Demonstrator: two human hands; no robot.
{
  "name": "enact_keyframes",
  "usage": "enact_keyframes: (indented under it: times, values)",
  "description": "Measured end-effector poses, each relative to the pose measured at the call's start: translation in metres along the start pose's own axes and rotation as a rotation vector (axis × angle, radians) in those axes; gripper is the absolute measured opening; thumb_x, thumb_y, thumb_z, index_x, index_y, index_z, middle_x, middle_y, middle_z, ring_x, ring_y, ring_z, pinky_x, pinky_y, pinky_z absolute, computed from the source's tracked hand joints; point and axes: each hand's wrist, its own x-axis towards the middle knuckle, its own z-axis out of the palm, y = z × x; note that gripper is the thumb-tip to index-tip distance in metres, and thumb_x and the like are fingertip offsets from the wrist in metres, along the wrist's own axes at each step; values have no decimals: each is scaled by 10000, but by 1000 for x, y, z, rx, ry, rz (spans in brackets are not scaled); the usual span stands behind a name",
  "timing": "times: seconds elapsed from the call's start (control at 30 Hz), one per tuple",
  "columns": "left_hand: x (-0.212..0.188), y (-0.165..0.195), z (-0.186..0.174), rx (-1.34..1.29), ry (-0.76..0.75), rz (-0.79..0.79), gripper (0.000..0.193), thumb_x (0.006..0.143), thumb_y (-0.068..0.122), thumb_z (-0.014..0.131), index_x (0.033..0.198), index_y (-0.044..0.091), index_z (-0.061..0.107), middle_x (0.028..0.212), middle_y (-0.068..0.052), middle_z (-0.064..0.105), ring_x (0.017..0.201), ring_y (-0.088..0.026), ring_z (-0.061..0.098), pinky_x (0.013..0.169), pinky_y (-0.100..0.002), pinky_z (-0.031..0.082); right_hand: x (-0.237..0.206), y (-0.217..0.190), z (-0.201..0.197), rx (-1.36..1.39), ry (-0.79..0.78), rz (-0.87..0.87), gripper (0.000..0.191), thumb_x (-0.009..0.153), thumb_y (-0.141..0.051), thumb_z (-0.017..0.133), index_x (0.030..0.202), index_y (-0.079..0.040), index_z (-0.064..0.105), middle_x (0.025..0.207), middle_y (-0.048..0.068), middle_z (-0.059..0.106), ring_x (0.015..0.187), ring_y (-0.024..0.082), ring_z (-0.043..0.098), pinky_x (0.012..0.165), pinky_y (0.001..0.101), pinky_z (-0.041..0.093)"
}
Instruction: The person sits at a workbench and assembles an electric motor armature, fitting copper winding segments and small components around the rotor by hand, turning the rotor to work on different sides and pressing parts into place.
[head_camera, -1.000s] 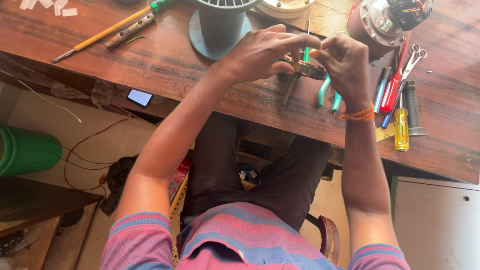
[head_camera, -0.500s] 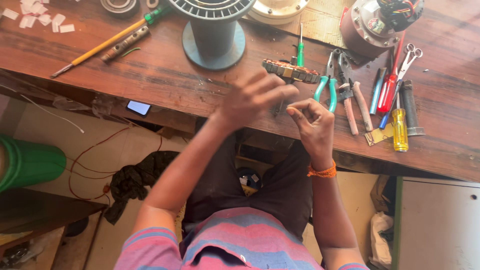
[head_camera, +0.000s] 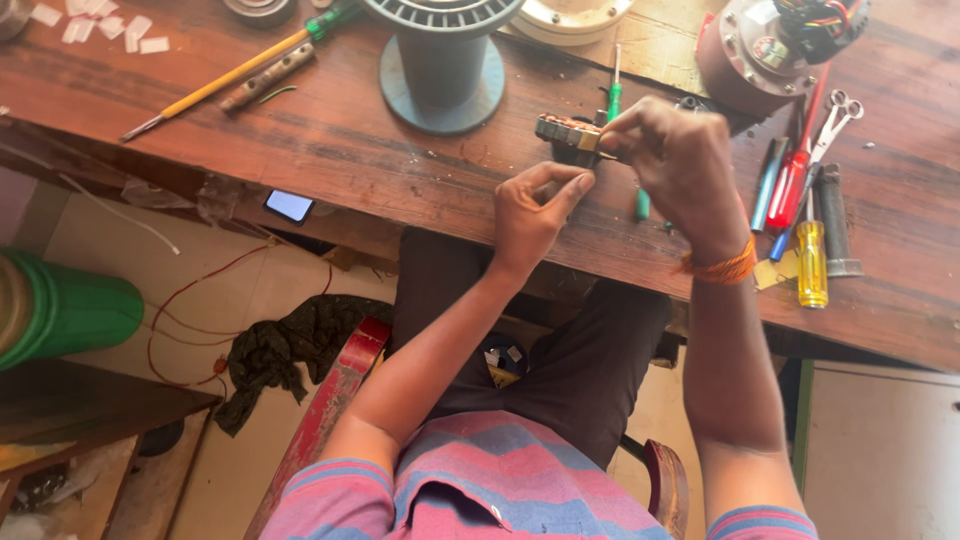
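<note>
White paper slips (head_camera: 95, 25) lie at the worktop's (head_camera: 330, 150) far left corner, a grey spool (head_camera: 443, 55) further along. The left hand (head_camera: 535, 215) pinches thumb to forefinger just beneath the small copper-wound coil (head_camera: 568, 133). The right hand (head_camera: 675, 165) grips that coil over the worktop.

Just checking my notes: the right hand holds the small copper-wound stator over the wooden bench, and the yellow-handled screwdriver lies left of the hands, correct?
Not quite. In the head view the yellow-handled screwdriver lies to the right of the hands, beside the red-handled tools. The right hand does hold the small copper-wound stator over the wooden bench.
</note>
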Motion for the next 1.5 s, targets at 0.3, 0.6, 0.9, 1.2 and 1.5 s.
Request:
enact_keyframes:
  times: [0.3, 0.6, 0.9, 1.2, 1.5]
  values:
    - [5, -11, 17, -230, 71, -125, 123, 955, 148, 759, 936, 29, 735, 692, 71, 607, 538, 11, 482, 469, -187, 360, 29, 33, 4, 176, -38, 41, 93, 1001, -80, 779, 1039, 3, 762, 856, 83, 714, 754, 89, 625, 671, 274, 503]
    - [7, -11, 29, -324, 164, -201, 143, 937, 166, 757, 989, 33, 754, 776, 49, 692, 531, 5, 463, 458, -199, 359, 32, 47, 11, 228, -69, 77, 91, 990, -67, 752, 1045, 3, 769, 866, 64, 728, 760, 58, 624, 673, 249, 505]
    - [-6, 6, 20, 173, 190, 137, 129, 980, 216, 783, 1049, 118, 736, 806, 48, 693, 624, -24, 594, 561, -214, 475, 13, 71, 19, 276, 96, 258, 98, 958, -78, 779, 1018, 0, 774, 767, -16, 697, 683, 13, 597, 589, 211, 469]
    - [54, 37, -29, 667, -111, 805, 304, 910, 274, 809, 1207, 262, 743, 1115, 80, 717, 1007, -132, 623, 839, -285, 614, -4, 87, 21, 282, 234, 309, 138, 956, -118, 847, 1010, -8, 784, 739, -51, 610, 648, 10, 486, 543, 219, 369]
    - [57, 47, -34, 790, -181, 831, 241, 890, 234, 822, 1122, 222, 758, 1099, 100, 716, 970, -164, 618, 809, -303, 592, -23, 61, -5, 305, 243, 177, 113, 1012, -74, 820, 1062, 7, 758, 873, -31, 688, 755, 1, 563, 646, 198, 425]
